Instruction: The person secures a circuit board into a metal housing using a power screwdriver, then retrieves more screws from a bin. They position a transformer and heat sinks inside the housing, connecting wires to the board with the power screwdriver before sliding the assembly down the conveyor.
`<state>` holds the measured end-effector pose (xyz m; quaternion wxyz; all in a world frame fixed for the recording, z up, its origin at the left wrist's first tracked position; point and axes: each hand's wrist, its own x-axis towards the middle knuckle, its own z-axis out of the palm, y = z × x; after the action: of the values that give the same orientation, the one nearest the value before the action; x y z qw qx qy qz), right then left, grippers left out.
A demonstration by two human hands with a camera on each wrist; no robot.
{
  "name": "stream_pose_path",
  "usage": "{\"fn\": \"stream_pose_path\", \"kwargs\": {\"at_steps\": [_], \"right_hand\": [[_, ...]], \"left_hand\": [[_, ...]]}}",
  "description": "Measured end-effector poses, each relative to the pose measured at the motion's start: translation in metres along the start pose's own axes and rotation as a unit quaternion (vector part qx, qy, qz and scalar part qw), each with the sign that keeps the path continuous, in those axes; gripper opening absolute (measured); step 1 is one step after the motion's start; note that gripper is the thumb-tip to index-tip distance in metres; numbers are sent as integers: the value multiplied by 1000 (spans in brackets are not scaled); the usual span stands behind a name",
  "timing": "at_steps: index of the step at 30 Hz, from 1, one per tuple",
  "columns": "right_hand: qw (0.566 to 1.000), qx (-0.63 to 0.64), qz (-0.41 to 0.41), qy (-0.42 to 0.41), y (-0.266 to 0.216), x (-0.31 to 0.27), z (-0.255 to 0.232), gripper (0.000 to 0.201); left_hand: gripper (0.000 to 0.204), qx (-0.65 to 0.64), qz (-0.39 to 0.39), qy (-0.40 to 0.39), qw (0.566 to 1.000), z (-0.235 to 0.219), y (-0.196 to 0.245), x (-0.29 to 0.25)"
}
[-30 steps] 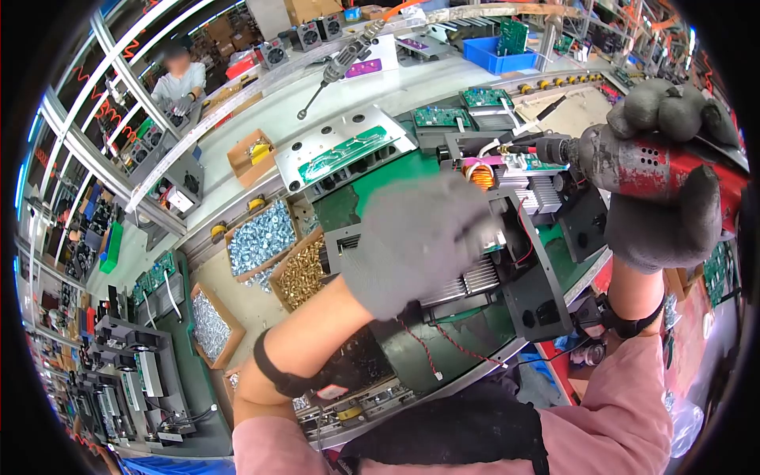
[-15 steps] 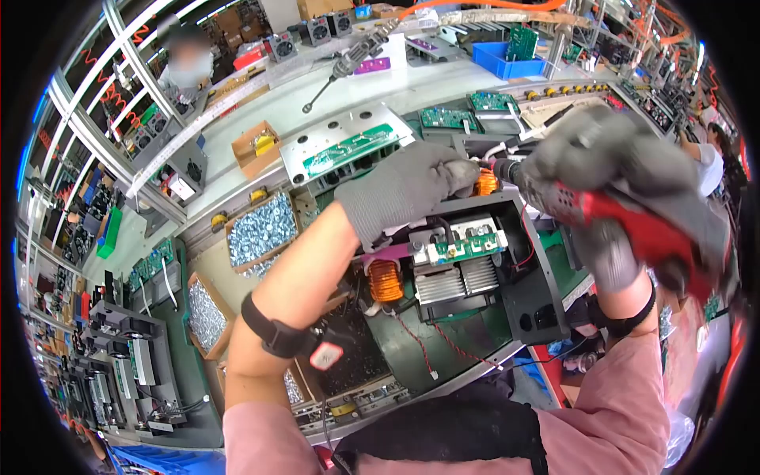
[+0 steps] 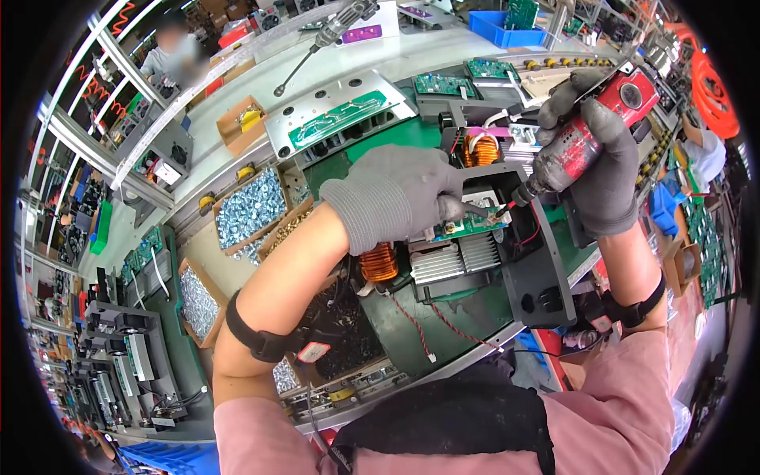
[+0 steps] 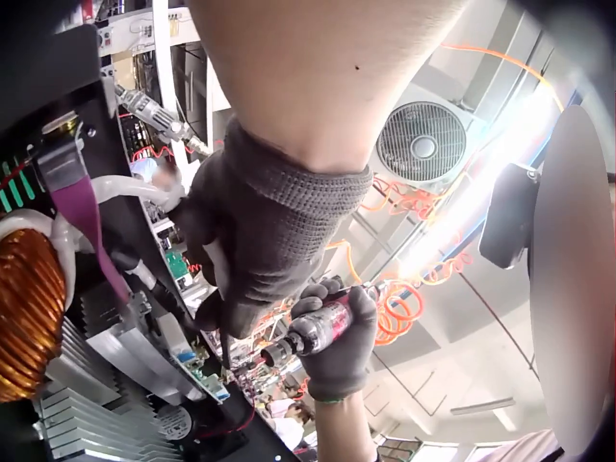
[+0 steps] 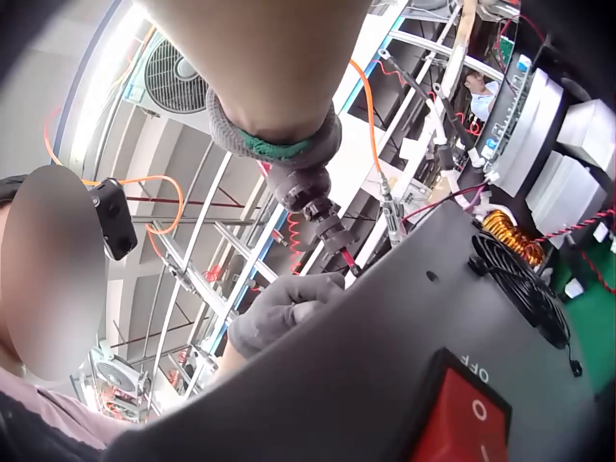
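My gloved left hand (image 3: pixel 396 190) is over the green board (image 3: pixel 467 225) in the black-cased unit, its thumb and finger pinching a short dark cable end (image 3: pixel 475 210) at the board. My gloved right hand (image 3: pixel 606 170) grips a red power driver (image 3: pixel 564 157), its bit pointing down-left at the board's right end, close to the left fingertips. Silver heat sinks (image 3: pixel 455 263) and a copper coil (image 3: pixel 378 263) sit beside the board. In the left wrist view, the driver (image 4: pixel 322 329) is beyond the left hand (image 4: pixel 260 231). The case wall hides the bit's contact point in the right wrist view.
Boxes of blue-silver screws (image 3: pixel 253 210) and silver screws (image 3: pixel 199 305) lie to the left. A white panel with a green board (image 3: pixel 336 119) stands behind. Above it hangs another driver (image 3: pixel 336 30). Twisted red wires (image 3: pixel 408 321) trail in front. A person (image 3: pixel 170 59) is at far left.
The driver has moved from the rear coil area down to the board inside the case, after swinging in blur. My left hand has come forward from the rear coil to the board's cable end.
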<state>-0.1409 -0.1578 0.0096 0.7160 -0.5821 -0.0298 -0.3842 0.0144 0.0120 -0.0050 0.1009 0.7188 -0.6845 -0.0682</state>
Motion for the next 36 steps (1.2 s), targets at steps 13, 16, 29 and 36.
{"fn": "stream_pose_path", "kwargs": {"at_steps": [13, 16, 29, 36], "right_hand": [[982, -150, -45, -108, -4, 1, 29, 23], [983, -142, 0, -117, -4, 4, 38, 20], [966, -187, -51, -173, 11, 8, 22, 18], [989, -60, 99, -88, -2, 0, 46, 36]], "left_hand": [[33, 38, -244, -5, 969, 11, 30, 37], [25, 28, -254, -27, 967, 11, 29, 43], [38, -122, -126, -258, 950, -15, -54, 16], [30, 185, -177, -152, 955, 0, -7, 7]]}}
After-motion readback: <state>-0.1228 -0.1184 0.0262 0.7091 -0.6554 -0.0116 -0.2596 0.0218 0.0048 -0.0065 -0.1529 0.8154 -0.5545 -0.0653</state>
